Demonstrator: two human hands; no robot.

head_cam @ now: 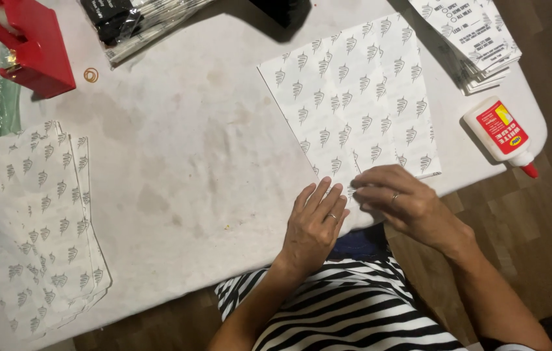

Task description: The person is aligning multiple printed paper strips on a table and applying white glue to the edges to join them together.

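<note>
Down near the table's (178, 175) front edge, both hands press flat on the patterned paper sheet (354, 104). Left hand (315, 224) lies palm down, fingers straight and close together, pointing toward one o'clock onto the sheet's near corner. Right hand (403, 198) reaches in from four o'clock, fingers slightly bent and together, tips pressing the paper's lower edge. Glue bottle (500, 133) lies at three o'clock.
</note>
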